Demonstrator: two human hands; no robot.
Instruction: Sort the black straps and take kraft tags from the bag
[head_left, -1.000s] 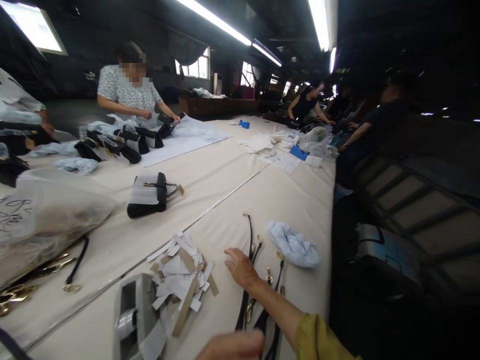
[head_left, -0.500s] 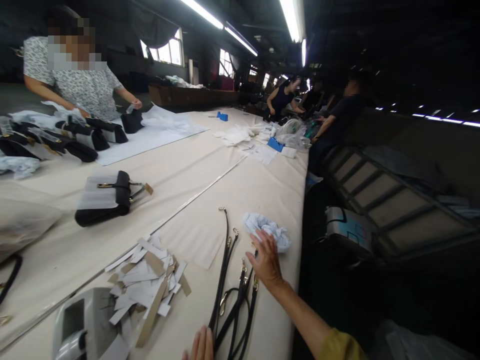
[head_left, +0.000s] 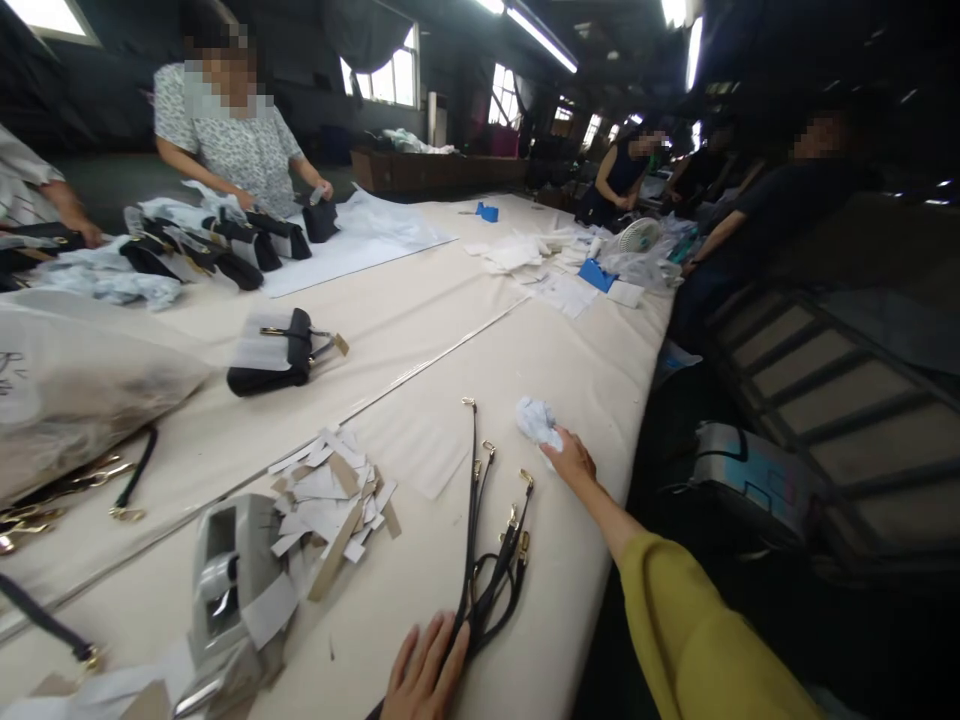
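My right hand (head_left: 574,460), in a mustard sleeve, closes on a crumpled pale-blue wad of tissue paper (head_left: 536,419) near the table's right edge. My left hand (head_left: 424,672) lies flat at the bottom, fingers spread, pressing on the near ends of several black straps (head_left: 474,500) with gold clasps. The straps fan out away from me between the two hands.
Left of the straps lie a heap of white and tan paper strips (head_left: 330,498) and a grey tape dispenser (head_left: 225,575). Farther off are a black handbag (head_left: 274,352) and a large plastic bag (head_left: 75,385). Other people work at the cream table (head_left: 420,330); its right edge drops off.
My right hand has gone from the straps to the paper wad and gathered it smaller. My left hand came further onto the strap ends. The view swung back left.
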